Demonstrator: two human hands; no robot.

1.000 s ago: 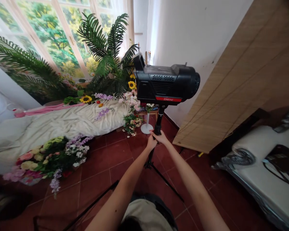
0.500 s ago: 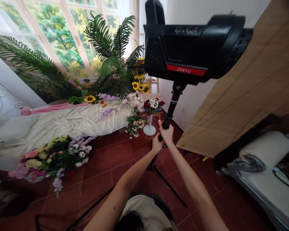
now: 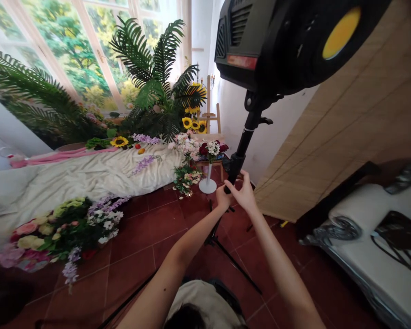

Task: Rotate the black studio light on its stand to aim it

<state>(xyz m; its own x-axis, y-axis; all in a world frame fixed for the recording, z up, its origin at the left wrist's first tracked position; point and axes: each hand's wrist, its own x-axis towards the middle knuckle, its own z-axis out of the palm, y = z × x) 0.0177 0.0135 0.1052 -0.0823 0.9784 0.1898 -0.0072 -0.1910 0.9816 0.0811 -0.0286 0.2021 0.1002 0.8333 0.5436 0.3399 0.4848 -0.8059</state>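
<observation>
A black studio light (image 3: pixel 250 50) with a yellow round front sits on top of a black light stand (image 3: pixel 243 144), at the upper right. My left hand (image 3: pixel 223 197) is closed around the stand's pole, below a clamp collar. Slightly higher and to the right, my right hand (image 3: pixel 244 192) is beside the pole with thumb and fingers apart, the thumb close to or touching it. The stand's legs spread over the red tiled floor below my hands.
A cream draped cloth (image 3: pixel 89 176) with flowers and palm leaves lies at the left. A white pedestal (image 3: pixel 208 185) holds flowers beyond the stand. A bamboo blind (image 3: pixel 315 151) and a white sofa (image 3: pixel 356 205) are at the right.
The light has turned, so its yellow front now shows. My right hand has loosened from the pole and its fingers have spread. The view has shifted slightly to the right.
</observation>
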